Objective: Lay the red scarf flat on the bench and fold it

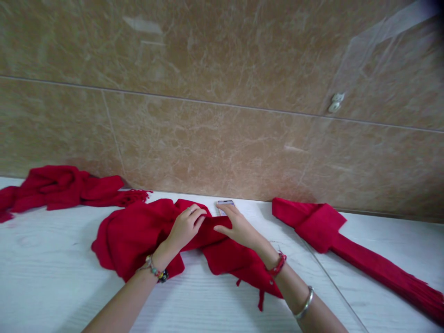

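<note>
A rumpled red scarf (138,236) lies across the middle of the white surface, its short fringe hanging toward me on the right. My left hand (185,226), with a ring and beaded bracelet, is closed on the scarf's upper edge, fingers curled into the cloth. At the scarf's narrow middle stretch, my right hand (239,226) is open, thumb and fingers apart, over the fabric. A phone (225,203) lies just behind the right hand, partly covered by its fingers.
Another red scarf (69,187) lies bunched at the left by the wall. A third red scarf (319,226), folded with a long fringed tail, lies at the right. Behind them rises a brown marbled wall (208,138) with a small white fixture (336,102).
</note>
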`<act>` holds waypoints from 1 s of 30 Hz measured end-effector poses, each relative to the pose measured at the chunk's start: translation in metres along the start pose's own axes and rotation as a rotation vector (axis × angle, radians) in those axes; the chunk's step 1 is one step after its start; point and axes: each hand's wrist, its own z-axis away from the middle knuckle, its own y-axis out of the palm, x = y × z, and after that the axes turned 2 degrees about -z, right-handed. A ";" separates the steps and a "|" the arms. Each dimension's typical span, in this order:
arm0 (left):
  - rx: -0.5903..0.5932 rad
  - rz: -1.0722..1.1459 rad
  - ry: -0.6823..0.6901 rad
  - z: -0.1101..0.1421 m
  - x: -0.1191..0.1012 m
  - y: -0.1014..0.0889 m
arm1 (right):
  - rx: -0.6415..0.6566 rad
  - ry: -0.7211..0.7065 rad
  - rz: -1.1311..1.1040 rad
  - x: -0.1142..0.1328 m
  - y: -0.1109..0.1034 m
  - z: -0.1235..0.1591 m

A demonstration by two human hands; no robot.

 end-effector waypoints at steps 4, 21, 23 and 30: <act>0.141 0.064 -0.001 -0.023 0.007 -0.016 | 0.047 0.089 0.004 0.014 -0.013 -0.024; 0.714 0.421 -0.031 -0.079 0.007 -0.073 | 0.132 0.098 0.093 0.015 -0.079 -0.015; 0.740 0.448 -0.006 -0.077 0.003 -0.063 | 0.136 0.116 0.048 0.024 -0.049 -0.017; 0.773 0.361 -0.103 -0.080 0.011 -0.062 | 0.067 0.170 -0.182 0.008 -0.043 -0.022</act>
